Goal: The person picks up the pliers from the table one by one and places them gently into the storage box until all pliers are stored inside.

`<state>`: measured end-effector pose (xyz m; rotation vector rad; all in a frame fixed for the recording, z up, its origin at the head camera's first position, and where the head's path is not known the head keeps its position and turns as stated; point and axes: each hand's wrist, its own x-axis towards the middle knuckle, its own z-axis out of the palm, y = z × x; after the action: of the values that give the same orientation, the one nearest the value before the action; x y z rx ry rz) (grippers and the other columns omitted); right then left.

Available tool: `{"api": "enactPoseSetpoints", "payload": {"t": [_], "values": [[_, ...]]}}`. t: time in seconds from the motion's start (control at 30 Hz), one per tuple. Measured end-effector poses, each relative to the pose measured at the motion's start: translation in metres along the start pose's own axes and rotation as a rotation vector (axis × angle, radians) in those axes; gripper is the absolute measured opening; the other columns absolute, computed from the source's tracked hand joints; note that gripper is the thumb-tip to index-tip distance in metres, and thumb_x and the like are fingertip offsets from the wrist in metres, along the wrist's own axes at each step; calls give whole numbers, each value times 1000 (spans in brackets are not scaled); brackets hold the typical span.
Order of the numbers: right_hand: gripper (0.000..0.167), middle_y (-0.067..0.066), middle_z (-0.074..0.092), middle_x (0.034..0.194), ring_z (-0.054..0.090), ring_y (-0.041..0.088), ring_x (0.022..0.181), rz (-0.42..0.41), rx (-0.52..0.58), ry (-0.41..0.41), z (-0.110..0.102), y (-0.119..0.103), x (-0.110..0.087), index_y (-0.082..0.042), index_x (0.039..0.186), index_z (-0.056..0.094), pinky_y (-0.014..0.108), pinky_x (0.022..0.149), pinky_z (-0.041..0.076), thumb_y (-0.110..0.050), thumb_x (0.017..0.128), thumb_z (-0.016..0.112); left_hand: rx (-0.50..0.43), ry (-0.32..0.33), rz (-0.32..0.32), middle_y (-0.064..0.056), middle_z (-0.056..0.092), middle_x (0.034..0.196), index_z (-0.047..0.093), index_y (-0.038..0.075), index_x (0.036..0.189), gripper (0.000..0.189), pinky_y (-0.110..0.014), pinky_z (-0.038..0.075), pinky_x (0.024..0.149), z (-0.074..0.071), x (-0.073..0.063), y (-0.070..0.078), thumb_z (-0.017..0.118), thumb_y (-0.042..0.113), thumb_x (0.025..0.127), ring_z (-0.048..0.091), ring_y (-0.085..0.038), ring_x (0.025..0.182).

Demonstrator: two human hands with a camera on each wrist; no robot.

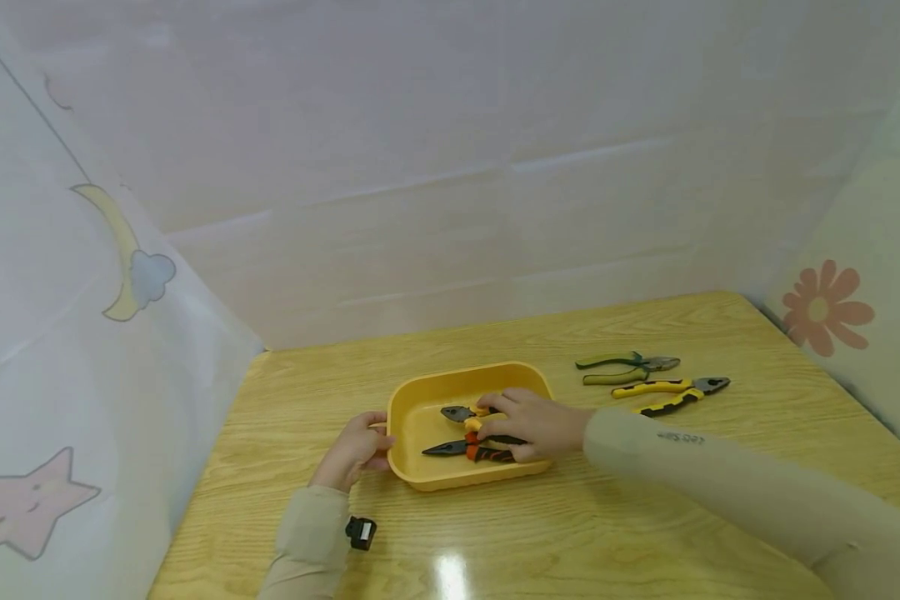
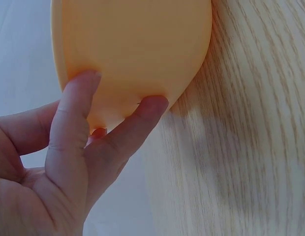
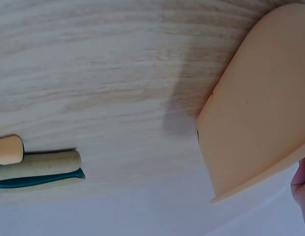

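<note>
A yellow plastic tray [image 1: 450,481] stands on the wooden table. At its left end my left hand [image 1: 356,450] grips the wall; in the left wrist view the fingers [image 2: 152,104] press against the outside of the tray. My right hand [image 1: 528,425] reaches over the right side into the tray, its fingers curled round the yellow-orange handles of small combination pliers [image 1: 459,413]. Long-nose pliers [image 1: 450,449] with red and black handles lie in front of them, partly under the hand. In the right wrist view the tray wall hides most of this hand.
To the right of the tray lie green-handled pliers [image 1: 613,361] and yellow-and-black pliers [image 1: 671,387], the latter partly behind the right sleeve [image 1: 667,450]. Printed fabric walls [image 1: 420,275] rise behind the table and on both sides.
</note>
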<state>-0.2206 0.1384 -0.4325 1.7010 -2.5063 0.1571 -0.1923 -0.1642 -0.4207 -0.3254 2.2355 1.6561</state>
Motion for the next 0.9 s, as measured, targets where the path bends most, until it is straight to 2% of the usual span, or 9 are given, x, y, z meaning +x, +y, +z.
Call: {"api": "enactPoseSetpoints", "payload": {"t": [0.23,0.43,0.7,0.8,0.9], "values": [[41,13,39,146,46,28,117,33,98,-127,-1,6,6,-22,129,59,47,99,40,-14,89,55,-14,1,4,-29,57,119,43,-12,135,44,-30,57,56,1,-1,0,53,-11,92,68,-29,83],[40,11,38,147,44,26,120,10,52,-178,1,10,10,-24,131,56,46,101,39,-17,91,58,-5,-2,8,-29,57,120,42,-12,137,46,-30,57,56,1,-1,0,53,-10,93,68,-29,84],[41,9,36,148,44,21,110,-30,14,-210,4,16,15,-21,132,53,40,94,40,-20,91,58,-11,-9,6,-31,55,122,40,-12,138,46,-30,57,56,1,-3,2,53,-10,93,67,-35,89],[44,10,37,148,44,21,110,-25,20,-238,1,17,18,-18,135,51,40,93,40,-19,91,58,-11,-10,5,-31,55,124,39,-12,139,47,-30,57,56,1,-2,2,52,-10,93,67,-37,92],[50,11,36,149,43,23,116,7,39,-286,-2,17,23,-16,142,46,43,98,39,-20,94,58,-11,-9,0,-31,54,125,39,-12,139,48,-30,57,56,1,-2,3,52,-10,93,67,-37,92]]}}
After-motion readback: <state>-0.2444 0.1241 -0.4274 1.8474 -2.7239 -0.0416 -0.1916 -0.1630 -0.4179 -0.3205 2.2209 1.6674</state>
